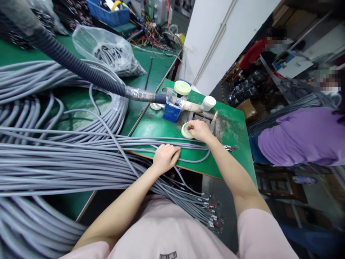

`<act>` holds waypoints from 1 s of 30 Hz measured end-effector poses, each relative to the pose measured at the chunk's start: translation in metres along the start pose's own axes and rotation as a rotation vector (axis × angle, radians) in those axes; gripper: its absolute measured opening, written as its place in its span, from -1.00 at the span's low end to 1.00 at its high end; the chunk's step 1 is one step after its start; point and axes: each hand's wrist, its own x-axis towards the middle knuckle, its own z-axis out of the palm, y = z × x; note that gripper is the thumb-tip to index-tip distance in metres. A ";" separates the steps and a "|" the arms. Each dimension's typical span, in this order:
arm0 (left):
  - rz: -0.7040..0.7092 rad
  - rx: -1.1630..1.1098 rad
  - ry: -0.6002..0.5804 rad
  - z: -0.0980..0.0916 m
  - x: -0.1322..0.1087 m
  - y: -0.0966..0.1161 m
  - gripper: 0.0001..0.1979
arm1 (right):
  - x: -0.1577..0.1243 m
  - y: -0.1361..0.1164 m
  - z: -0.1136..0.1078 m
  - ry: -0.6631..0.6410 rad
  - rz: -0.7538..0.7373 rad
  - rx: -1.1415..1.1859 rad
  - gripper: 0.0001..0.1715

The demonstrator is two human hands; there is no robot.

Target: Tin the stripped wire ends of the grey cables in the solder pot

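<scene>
My left hand (165, 158) is on the cables (67, 165) that run from my left, over the bench (137, 104), onto the small table (234, 126), with more cable ends (214, 216) between its near edge and my body. Just beyond those cables my right hand (199, 130) is at the dish (184, 134), over it or in it, I can't quite tell which. Behind the dish stand a box (171, 112) to the left and a tub (208, 103) to the right, a jar (182, 87) farther back, and a co-worker (302, 136) is off to my right.
</scene>
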 end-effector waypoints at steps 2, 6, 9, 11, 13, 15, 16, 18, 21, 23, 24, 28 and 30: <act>0.001 -0.004 0.009 0.000 0.000 0.000 -0.86 | 0.001 -0.002 0.001 -0.010 -0.007 -0.031 -0.83; -0.006 -0.011 0.007 -0.001 0.001 0.001 -0.86 | 0.001 0.000 0.000 0.005 -0.029 -0.026 -0.82; -0.003 -0.019 0.015 -0.002 0.001 0.001 -0.87 | -0.001 0.014 -0.007 0.067 -0.041 0.115 -0.88; 0.001 -0.026 0.025 -0.002 0.001 0.001 -0.88 | -0.003 0.031 -0.014 0.128 -0.013 0.244 -0.93; 0.001 -0.027 0.030 -0.002 0.001 0.002 -0.88 | -0.003 0.051 -0.018 0.187 0.061 0.328 -0.95; -0.002 -0.023 0.026 -0.001 0.001 0.002 -0.87 | -0.001 0.071 -0.019 0.222 0.168 0.342 -0.91; -0.004 -0.019 0.020 -0.001 0.001 0.002 -0.87 | 0.000 0.079 -0.018 0.227 0.222 0.330 -0.90; -0.005 -0.012 0.015 -0.001 0.001 0.001 -0.87 | 0.004 0.092 -0.013 0.219 0.312 0.292 -0.89; -0.001 -0.010 0.025 0.000 0.001 0.001 -0.88 | 0.011 0.100 -0.005 0.198 0.380 0.243 -0.87; 0.001 -0.012 0.029 0.000 0.001 0.001 -0.88 | 0.014 0.101 -0.001 0.188 0.398 0.217 -0.86; 0.002 -0.012 0.029 0.000 0.001 0.001 -0.88 | 0.016 0.101 0.000 0.181 0.407 0.204 -0.86; 0.005 -0.007 0.029 0.000 0.001 0.002 -0.89 | 0.022 0.101 0.004 0.152 0.427 0.156 -0.89; 0.004 -0.007 0.030 -0.001 0.001 0.002 -0.89 | 0.024 0.102 0.006 0.141 0.433 0.141 -0.91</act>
